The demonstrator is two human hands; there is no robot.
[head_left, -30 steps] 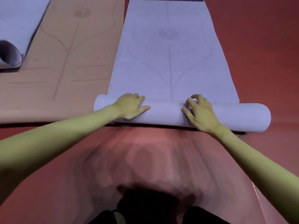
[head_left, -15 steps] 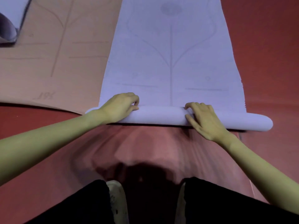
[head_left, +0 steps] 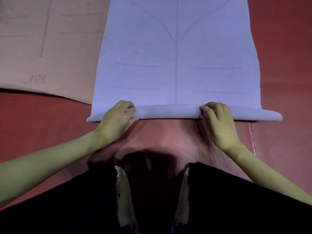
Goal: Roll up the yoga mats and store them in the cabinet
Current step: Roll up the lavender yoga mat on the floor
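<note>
Left hand and right hand both curl their fingers over a thin roll at the near end of the lavender yoga mat, mid-frame. Rolling has barely begun; next calls for even forward pressure. Tan mat abuts upper left; red floor lies open at right.

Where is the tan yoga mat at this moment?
In the head view the tan yoga mat lies flat on the red floor at the upper left, directly beside the left edge of the purple yoga mat.
</note>
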